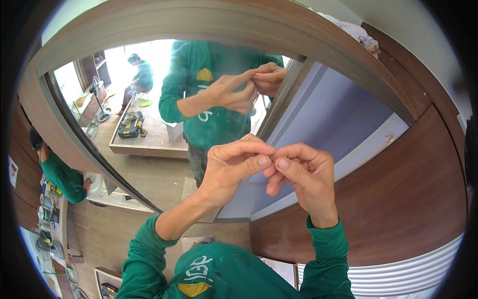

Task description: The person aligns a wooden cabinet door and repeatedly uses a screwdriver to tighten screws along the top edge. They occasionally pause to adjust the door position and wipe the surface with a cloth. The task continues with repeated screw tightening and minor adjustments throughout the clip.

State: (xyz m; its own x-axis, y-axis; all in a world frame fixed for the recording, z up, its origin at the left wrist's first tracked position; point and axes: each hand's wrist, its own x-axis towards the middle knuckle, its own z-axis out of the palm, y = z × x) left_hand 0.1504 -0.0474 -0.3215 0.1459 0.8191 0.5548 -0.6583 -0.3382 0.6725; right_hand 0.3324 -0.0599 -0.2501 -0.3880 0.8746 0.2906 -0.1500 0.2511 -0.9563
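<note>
Both hands are raised in front of a mirrored sliding door [149, 144], their fingertips meeting. Thumb and forefinger of my left hand [230, 163] pinch one side of a tiny brownish piece [272, 157]. From the other side my right hand [307, 174] pinches it too, its remaining fingers curled. The piece is mostly covered by fingertips, so its kind cannot be made out. In the mirror both hands show again, held together in front of a green shirt.
Right of the mirror is an open wardrobe compartment [328, 114], then a brown wood panel [378, 199]. White cloth [353, 32] lies on top. At far left a person in green [62, 172] works beside a cluttered shelf [52, 219]. The mirror reflects a platform with a tool case [131, 125].
</note>
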